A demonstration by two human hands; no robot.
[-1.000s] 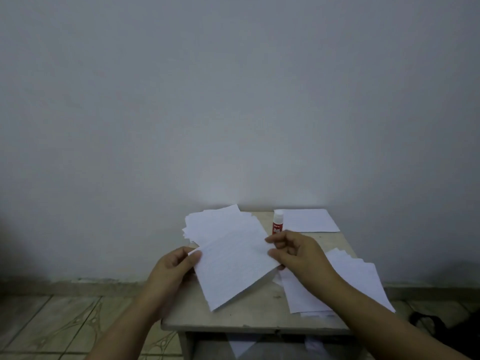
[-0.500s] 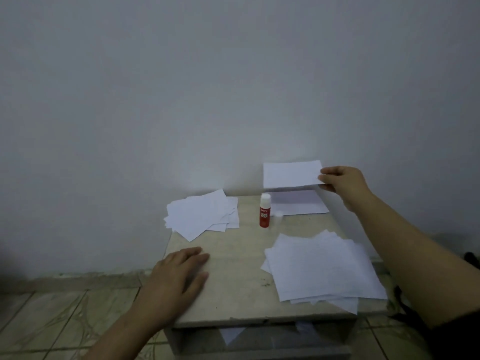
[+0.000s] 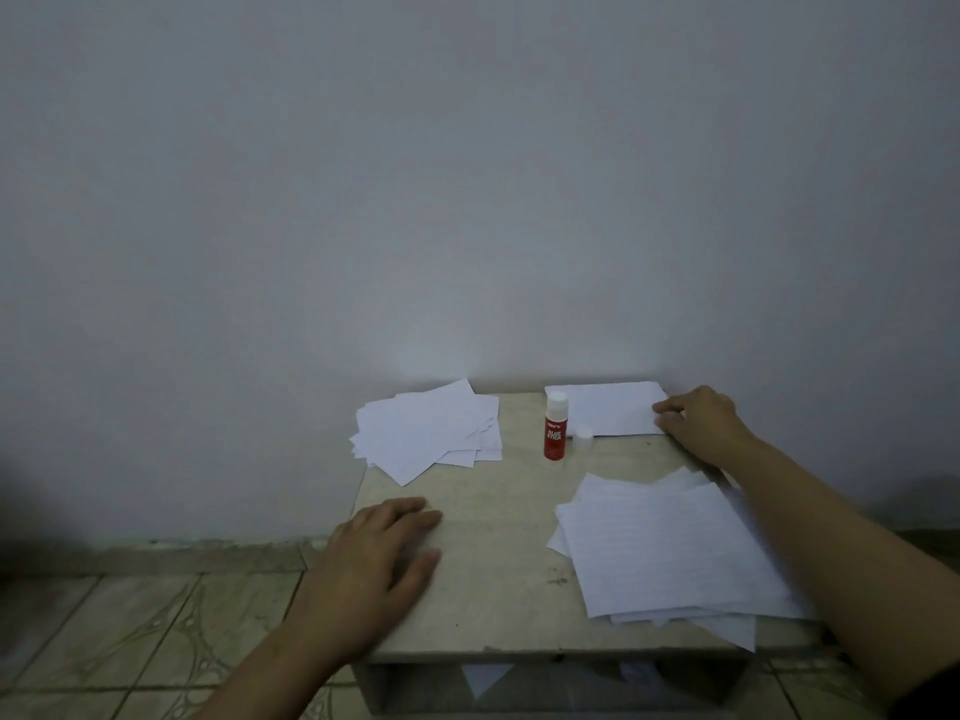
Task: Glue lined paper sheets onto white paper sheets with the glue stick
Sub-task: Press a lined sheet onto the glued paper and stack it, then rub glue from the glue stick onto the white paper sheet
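White paper lies under the right hand's (image 3: 698,423) fingers (image 3: 667,407), which rest curled on the edge of the sheet (image 3: 608,407) at the counter's (image 3: 498,563) far right corner. The left hand (image 3: 382,558) lies flat, fingers relaxed, on bare counter. The glue stick (image 3: 555,432) stands upright, its cap (image 3: 583,438) beside it. Lined sheets (image 3: 665,553) lie near right, a white stack (image 3: 428,428) far left.

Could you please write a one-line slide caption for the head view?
Right hand setting a sheet down behind the upright glue stick; left hand flat on the table.
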